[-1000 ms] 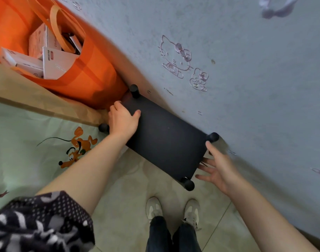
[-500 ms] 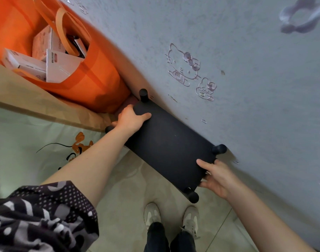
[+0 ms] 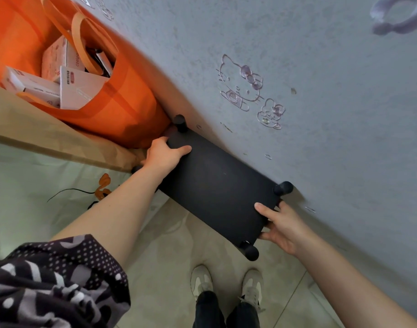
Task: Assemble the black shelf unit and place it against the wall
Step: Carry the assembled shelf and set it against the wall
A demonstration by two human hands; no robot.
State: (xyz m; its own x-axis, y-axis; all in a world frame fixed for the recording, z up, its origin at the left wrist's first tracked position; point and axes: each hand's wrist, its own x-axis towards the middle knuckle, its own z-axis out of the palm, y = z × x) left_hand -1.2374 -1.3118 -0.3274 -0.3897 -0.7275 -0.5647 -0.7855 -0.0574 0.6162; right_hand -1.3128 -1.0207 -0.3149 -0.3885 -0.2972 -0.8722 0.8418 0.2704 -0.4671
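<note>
Against the pale blue-grey plaster wall (image 3: pixel 332 79), beside an orange fabric bag (image 3: pixel 122 100): one black rectangular shelf unit (image 3: pixel 217 188), my left hand (image 3: pixel 163 156) gripping one short edge, my right hand (image 3: pixel 284 224) pinching the other, I judge to square it flush.

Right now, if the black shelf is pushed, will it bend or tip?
Likely stiff: the black shelf top looks flat between the left hand and right hand. Tipping backward seems unlikely, with the wall close behind.
</note>
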